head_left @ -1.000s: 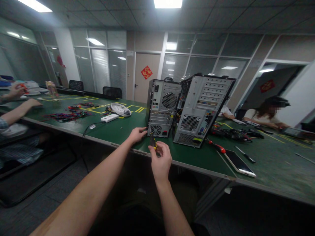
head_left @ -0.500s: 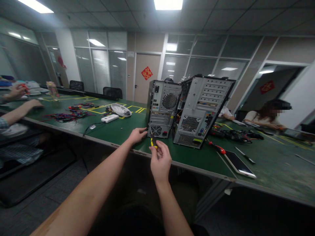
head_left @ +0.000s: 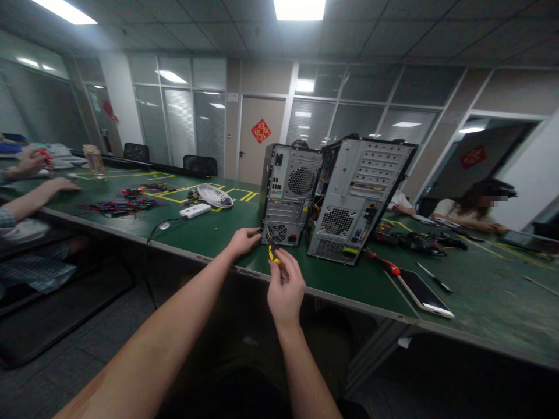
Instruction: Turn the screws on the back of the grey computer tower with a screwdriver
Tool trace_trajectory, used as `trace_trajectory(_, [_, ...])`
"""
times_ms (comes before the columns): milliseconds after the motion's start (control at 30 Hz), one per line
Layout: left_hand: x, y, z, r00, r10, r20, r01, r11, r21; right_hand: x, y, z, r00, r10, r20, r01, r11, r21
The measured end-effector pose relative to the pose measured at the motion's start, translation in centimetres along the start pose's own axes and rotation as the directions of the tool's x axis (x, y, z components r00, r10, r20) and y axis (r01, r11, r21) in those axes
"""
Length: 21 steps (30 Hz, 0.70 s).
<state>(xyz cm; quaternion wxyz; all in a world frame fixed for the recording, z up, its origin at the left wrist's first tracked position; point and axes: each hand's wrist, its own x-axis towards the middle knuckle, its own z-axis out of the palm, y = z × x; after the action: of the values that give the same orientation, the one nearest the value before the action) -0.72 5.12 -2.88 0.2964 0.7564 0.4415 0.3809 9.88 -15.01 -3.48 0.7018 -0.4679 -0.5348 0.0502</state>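
Two computer cases stand upright on the green table, rear panels facing me. At the lower rear of the smaller case [head_left: 290, 192], my right hand [head_left: 286, 285] pinches a short black-and-yellow screwdriver [head_left: 273, 251] between thumb and fingers. The screwdriver's front end points at the panel by the bottom fan grille; its tip is too small to make out. My left hand [head_left: 243, 242] lies by the same case's lower left edge, fingers stretched out and seeming to touch it, with nothing held. Close on the right, the larger case [head_left: 345, 198] leans slightly.
Right of the cases lie a red-handled tool [head_left: 390, 266], a phone [head_left: 425, 294], a pen-like tool [head_left: 434, 277] and a heap of black cables [head_left: 419, 240]. Leftward are a white power strip [head_left: 195, 210], a white fan cover [head_left: 215, 195] and coloured wires [head_left: 122, 205]. Other people sit at both sides.
The yellow marks on the screwdriver handle have shifted, so it has turned in my right fingers. My left hand stays in place at the case edge.
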Motion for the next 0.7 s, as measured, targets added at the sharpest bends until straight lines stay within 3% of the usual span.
trace_trajectory(200, [0.15, -0.22, 0.08, 1.0, 0.003, -0.008, -0.003, 1.0, 0.025, -0.03, 0.15, 0.28, 0.998, 0.053, -0.037, -0.051, 0.997, 0.054])
trace_trajectory(433, [0.43, -0.7, 0.25, 1.0, 0.004, 0.0, -0.004, 1.0, -0.017, -0.05, 0.07, 0.0, 0.999, -0.02, -0.039, 0.018, 0.999, -0.039])
trace_trajectory(600, [0.29, -0.49, 0.2, 1.0, -0.007, -0.015, 0.006, 1.0, -0.007, 0.03, 0.1, 0.13, 0.997, 0.051, -0.064, -0.05, 0.999, 0.016])
trace_trajectory(700, [0.24, -0.41, 0.21, 1.0, 0.002, -0.011, -0.002, 1.0, -0.019, 0.04, -0.06, 0.01, 0.999, 0.022, -0.046, -0.022, 1.0, -0.003])
